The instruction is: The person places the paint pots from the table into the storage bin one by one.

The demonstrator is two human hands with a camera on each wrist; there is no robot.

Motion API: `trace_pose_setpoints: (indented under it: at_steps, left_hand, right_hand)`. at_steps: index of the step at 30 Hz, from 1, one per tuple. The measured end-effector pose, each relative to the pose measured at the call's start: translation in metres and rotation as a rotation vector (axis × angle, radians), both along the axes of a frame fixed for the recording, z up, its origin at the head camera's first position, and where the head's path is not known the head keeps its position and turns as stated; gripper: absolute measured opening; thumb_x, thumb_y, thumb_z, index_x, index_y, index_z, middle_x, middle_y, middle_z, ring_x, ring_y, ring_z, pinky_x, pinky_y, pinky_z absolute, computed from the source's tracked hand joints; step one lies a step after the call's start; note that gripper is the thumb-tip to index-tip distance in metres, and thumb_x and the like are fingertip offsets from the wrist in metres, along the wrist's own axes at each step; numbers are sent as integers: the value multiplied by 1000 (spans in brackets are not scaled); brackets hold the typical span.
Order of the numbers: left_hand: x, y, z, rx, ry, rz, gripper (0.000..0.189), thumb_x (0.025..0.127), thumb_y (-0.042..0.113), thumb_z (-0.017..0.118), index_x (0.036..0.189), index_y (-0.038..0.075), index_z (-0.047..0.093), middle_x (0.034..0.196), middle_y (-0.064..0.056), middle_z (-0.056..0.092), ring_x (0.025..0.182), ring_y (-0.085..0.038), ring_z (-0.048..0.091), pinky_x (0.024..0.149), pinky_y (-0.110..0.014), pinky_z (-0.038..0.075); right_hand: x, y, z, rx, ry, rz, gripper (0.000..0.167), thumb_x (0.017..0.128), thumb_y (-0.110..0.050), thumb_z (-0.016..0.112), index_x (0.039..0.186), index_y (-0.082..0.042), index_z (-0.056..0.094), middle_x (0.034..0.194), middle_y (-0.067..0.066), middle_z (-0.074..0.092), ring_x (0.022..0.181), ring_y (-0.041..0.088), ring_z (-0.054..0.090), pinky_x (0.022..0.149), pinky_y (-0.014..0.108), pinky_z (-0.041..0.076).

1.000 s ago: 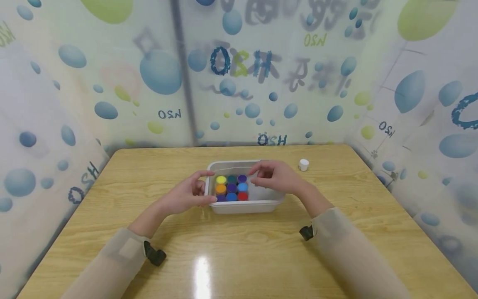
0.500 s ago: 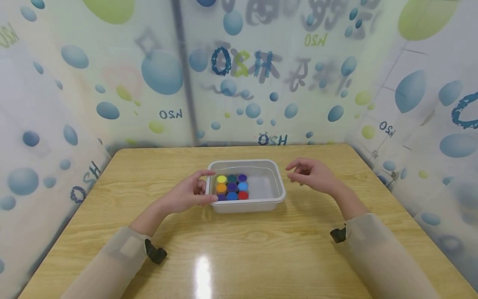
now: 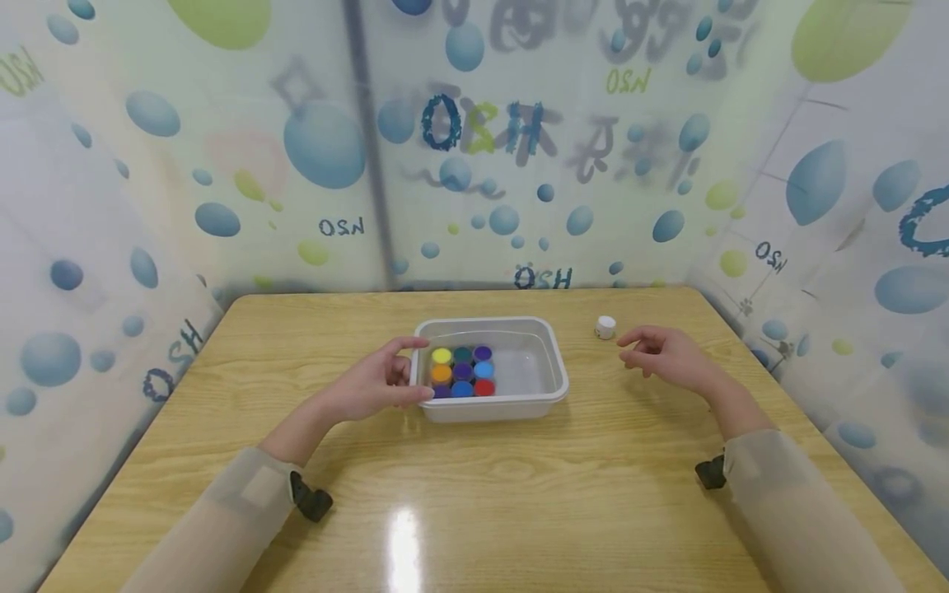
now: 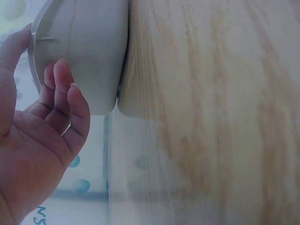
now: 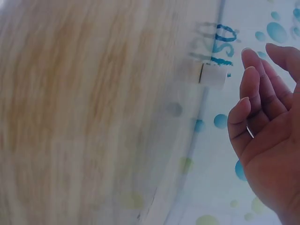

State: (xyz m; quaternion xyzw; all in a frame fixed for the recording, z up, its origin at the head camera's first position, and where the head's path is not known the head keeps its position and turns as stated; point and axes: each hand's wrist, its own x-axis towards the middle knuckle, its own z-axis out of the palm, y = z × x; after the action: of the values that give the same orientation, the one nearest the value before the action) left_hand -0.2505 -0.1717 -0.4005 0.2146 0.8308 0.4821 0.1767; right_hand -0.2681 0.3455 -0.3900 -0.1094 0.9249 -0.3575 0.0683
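Note:
A white plastic tub (image 3: pixel 530 405) stands mid-table in the head view. Several small round pots with coloured tops, among them a yellow one (image 3: pixel 441 356) and a red one (image 3: pixel 484 387), are grouped in its left part. My left hand (image 3: pixel 378 383) holds the tub's left end, thumb at the front rim and index finger towards the back. In the left wrist view its other fingers (image 4: pixel 75 101) curl beside the tub wall (image 4: pixel 93 61). My right hand (image 3: pixel 670 360) is held over the table with loosely bent fingers, holding nothing. Just left of its fingertips is a small white-topped pot (image 3: pixel 605 327).
The wooden table (image 3: pixel 489 494) reaches back to a patterned wall covering (image 3: pixel 474 189), with side panels at left and right. In the right wrist view the small white pot (image 5: pixel 214 76) stands near the table's far edge.
My right hand has left the tub, moved right past the small white pot and now hangs to its right. My left hand keeps its hold on the tub, and the coloured pots stay put.

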Motion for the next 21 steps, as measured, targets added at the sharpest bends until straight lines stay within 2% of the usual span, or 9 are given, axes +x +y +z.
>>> trace_pose_setpoints:
  at_steps: [11, 21]
  left_hand:
    - [-1, 0, -1, 5, 2, -8, 87, 100, 35, 83, 168, 12, 32, 93, -6, 64, 81, -20, 56, 72, -28, 49]
    - [0, 0, 2, 8, 7, -7, 87, 100, 35, 84, 167, 12, 34, 92, -5, 64, 81, -20, 56, 72, -27, 48]
  right_hand:
    - [-11, 9, -4, 3, -5, -52, 49, 110, -30, 68, 149, 0, 60, 111, 17, 77, 81, 25, 69, 71, 36, 54]
    - [-30, 8, -6, -8, 15, -79, 51, 110, -30, 68, 152, -2, 58, 115, 23, 74, 82, 27, 70, 75, 36, 55]
